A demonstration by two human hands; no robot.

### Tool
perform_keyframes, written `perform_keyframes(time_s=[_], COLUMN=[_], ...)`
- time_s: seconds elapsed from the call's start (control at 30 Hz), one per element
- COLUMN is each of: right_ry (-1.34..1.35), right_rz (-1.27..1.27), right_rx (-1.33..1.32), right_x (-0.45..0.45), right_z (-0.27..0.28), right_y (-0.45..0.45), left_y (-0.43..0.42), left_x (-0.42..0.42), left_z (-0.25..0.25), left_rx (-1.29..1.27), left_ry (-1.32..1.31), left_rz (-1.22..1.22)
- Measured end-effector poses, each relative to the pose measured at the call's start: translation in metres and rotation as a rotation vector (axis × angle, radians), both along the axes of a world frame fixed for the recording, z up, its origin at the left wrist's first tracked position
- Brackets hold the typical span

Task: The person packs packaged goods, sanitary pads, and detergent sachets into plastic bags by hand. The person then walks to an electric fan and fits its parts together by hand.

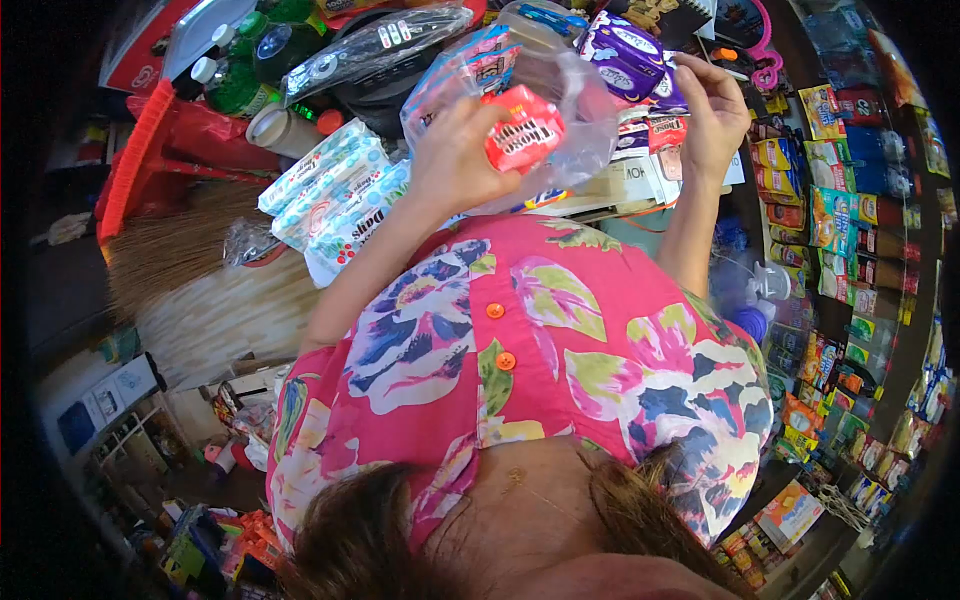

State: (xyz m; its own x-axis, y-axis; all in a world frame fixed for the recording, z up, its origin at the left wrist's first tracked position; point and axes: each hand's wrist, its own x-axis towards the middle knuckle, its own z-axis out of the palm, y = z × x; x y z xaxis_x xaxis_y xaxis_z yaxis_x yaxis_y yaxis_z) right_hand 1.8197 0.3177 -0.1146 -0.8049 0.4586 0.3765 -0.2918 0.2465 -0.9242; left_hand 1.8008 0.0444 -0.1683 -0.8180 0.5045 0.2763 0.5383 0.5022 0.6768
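My left hand (465,150) is closed round a small red packet (524,130) printed "Those Days". It is held over a clear plastic container (590,115), which has a blue and pink packet (480,65) at its far left side. My right hand (712,115) pinches the edge of a purple packet (622,55) with thumb and finger, beside the container's right side. Below that hand lie more small red and purple packets (665,132), partly covered. White and teal "Days" packs (340,200) are stacked just left of my left forearm.
Green bottles (235,85) and a plastic-wrapped black item (375,50) stand at the far left. A broom (175,245) and red plastic (190,135) are nearby. Pink-handled scissors (765,65) lie at the far right. Hanging snack packets (835,215) line the right side.
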Motion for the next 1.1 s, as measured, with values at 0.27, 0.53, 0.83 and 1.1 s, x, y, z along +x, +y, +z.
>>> perform_keyframes(time_s=[0.27,0.53,0.83,1.1], right_ry=[0.059,0.091,-0.116,-0.439], right_rz=[0.606,0.024,-0.483,-0.755], right_rx=[0.919,0.043,0.03,0.401], right_x=[-0.001,0.015,-0.041,-0.034], right_z=[0.052,0.062,-0.051,-0.066], right_y=[-0.104,-0.004,0.123,0.111], left_y=[-0.026,-0.011,-0.003,0.005], left_x=[-0.017,-0.018,-0.012,0.01], left_z=[0.093,0.05,-0.018,-0.04], left_rx=[0.157,0.253,-0.213,-0.412], left_ry=[0.189,0.145,0.172,-0.018], left_rz=[-0.24,-0.146,-0.059,0.003])
